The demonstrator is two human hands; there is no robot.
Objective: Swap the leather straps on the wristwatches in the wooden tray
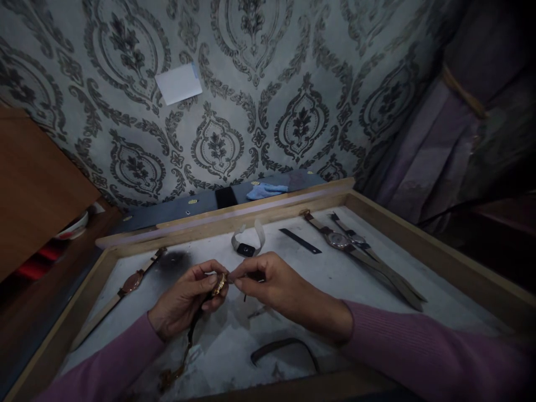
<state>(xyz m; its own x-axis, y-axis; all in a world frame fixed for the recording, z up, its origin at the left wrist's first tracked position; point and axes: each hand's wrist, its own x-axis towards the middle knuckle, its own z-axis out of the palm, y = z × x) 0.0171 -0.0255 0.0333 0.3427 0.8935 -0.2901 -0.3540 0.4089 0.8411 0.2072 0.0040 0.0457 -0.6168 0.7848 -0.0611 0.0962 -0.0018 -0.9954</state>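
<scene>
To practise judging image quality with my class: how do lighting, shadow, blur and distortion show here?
Head view: dim overall, right edge nearly black, the white card brightest; head view: a dark patch beyond the left hand, shadow or stain unclear; head view: the right sleeve looks soft, fine detail on the gold watch is lost; head view: the tray rim splays, suggesting wide-lens distortion.

My left hand (188, 298) covers part of the gold watch (219, 283), and what sits at the fingertips of my right hand (287, 287) is too small to tell. The dark band (191, 330) ends in a golden blur down low. Both my purple sleeves (402, 340) run out of view, as does the wooden cabinet (37, 184) at left
</scene>
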